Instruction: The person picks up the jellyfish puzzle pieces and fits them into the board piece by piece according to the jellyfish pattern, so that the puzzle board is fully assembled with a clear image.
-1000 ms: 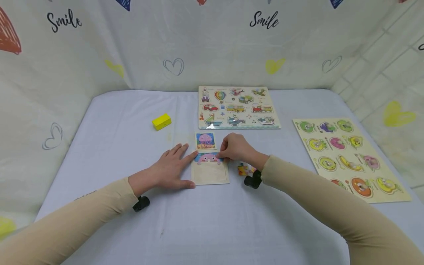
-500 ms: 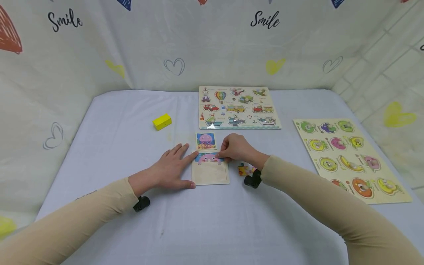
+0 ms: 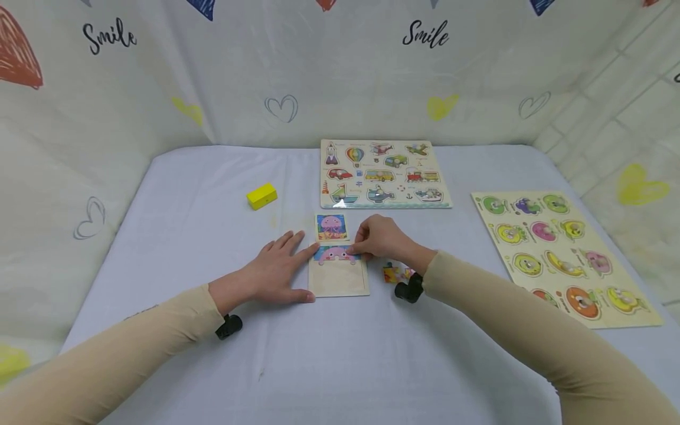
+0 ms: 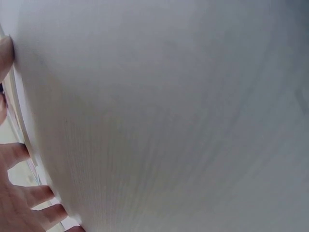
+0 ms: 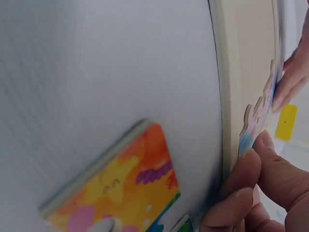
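Nothing moved bar view. Left hand [image 3: 278,274], spread, empty, touches pale square wooden tray [image 3: 340,284] at 10 o'clock; right hand [image 3: 382,237] pinches pink-blue wooden strip [image 3: 334,255]; one-sided pressing could tilt it.

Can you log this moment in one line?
left hand: spread, touching tray | right hand: pinching pink-faced piece | loose pieces: right of tray

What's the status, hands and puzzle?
Left hand spread, touching pale wooden square tray from left. Right hand pinching pink-blue wooden puzzle section at tray's far end. Near part bare, nothing visibly blocking; orange-yellow wooden piece right of tray.
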A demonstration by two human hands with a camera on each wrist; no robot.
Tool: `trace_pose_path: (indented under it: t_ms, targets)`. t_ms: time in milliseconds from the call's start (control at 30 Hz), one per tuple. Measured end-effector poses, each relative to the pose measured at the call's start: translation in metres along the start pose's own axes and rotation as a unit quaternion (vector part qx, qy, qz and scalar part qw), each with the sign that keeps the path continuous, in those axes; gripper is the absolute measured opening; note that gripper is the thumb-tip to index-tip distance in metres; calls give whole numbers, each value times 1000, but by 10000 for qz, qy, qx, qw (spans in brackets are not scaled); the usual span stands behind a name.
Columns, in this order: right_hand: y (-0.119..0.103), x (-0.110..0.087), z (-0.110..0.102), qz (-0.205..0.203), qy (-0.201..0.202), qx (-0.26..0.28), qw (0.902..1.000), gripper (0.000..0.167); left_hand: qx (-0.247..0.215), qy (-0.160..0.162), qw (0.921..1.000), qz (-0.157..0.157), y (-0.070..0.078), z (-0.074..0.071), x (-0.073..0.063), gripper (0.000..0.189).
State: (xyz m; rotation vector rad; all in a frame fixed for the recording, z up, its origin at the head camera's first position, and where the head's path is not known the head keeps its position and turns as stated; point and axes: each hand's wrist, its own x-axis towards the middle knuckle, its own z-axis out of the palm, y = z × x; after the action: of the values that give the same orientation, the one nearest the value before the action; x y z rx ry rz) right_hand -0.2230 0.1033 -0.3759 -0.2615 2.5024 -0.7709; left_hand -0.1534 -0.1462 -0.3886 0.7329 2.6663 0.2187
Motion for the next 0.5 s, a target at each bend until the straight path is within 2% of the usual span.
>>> trace_pose_path:
  t_ms: [100, 267, 500]
  targets:
    - [4, -1, -3, -94, -98, 127, 9998, 22, 1, -1, 10000, 8, 0, 0, 0, 100]
    - [15, -4, -9, -506, -256, 259, 9981, 21, 16, -13, 10000, -5, 1, 0, 1, 100]
    - [35, -18, -24, -952, -43, 395, 9947, 25, 15, 6, 10000, -9, 1, 0, -1, 101]
